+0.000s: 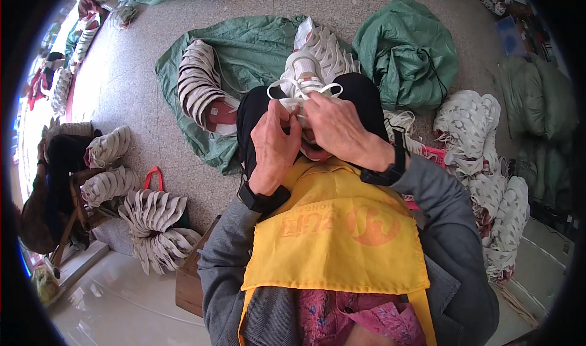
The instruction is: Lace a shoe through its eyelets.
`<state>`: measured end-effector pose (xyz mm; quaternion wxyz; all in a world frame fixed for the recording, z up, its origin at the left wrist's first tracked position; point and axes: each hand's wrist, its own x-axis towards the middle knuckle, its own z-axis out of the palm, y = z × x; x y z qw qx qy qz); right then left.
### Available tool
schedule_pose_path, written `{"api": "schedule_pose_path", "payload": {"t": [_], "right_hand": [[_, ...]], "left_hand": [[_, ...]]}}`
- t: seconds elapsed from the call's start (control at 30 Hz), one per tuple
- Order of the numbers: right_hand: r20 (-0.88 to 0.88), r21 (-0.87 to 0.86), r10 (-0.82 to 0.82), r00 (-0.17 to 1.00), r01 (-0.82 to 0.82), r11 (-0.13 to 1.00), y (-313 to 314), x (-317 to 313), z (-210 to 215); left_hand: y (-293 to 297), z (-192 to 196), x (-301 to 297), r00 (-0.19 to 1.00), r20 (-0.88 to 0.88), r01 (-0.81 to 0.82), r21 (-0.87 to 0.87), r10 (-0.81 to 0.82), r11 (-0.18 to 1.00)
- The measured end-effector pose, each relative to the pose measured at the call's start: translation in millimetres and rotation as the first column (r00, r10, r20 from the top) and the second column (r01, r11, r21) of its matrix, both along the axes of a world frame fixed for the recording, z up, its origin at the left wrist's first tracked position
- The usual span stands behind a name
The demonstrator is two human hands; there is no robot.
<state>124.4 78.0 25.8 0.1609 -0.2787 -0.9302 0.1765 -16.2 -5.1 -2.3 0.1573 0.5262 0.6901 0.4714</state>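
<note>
A white sneaker [303, 65] rests between my knees with its toe pointing away from me. Its white shoelace [282, 85] makes loose loops to either side of the tongue. My left hand [274, 143] is closed, thumb and fingertips pinching the lace at the left of the shoe's opening. From the right, my right hand [343, 126] bends over the eyelets, its fingers closed on the lace too. Both hands cover much of the shoe's opening and the lower eyelets. A yellow apron [336, 242] lies over my lap.
Beyond my knees, a green sheet [244, 41] carries a curved row of nested white shoe pieces [198, 80]. A green sack [406, 53] stands to its right. Bundled white shoes [470, 126] are piled at my right. More stacked shoe pieces [152, 215] lie left, near a wooden box [190, 279].
</note>
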Motion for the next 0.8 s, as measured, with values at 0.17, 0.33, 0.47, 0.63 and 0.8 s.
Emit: {"api": "schedule_pose_path", "payload": {"t": [0.17, 0.33, 0.47, 0.63, 0.8], "right_hand": [[-0.051, -0.154, 0.005, 0.999, -0.013, 0.988, -7.6, 53.9, 37.4], [0.059, -0.405, -0.095, 0.994, 0.110, 0.908, -18.8, 92.8, 44.0], [-0.002, -0.451, 0.000, 1.000, -0.001, 0.893, -22.2, 84.5, 28.8], [-0.124, -0.572, -0.199, 0.972, 0.094, 0.815, -13.0, 75.1, 29.7], [-0.190, -0.357, -0.290, 0.938, 0.209, 0.910, 18.5, 66.5, 8.5]], "left_hand": [[-1.4, 0.7, -0.3, 0.999, 0.043, 0.011, 0.012, -0.011, 1.000], [-2.1, 3.4, 0.8, 0.991, 0.134, 0.010, -0.017, -0.008, 1.000], [0.3, 8.7, 1.9, 0.989, 0.149, 0.014, -0.015, -0.011, 1.000], [5.6, 13.0, 1.2, 0.975, 0.221, -0.018, -0.022, 0.023, 1.000], [11.2, 6.2, -1.0, 0.946, 0.320, -0.038, -0.049, 0.052, 0.998]]}}
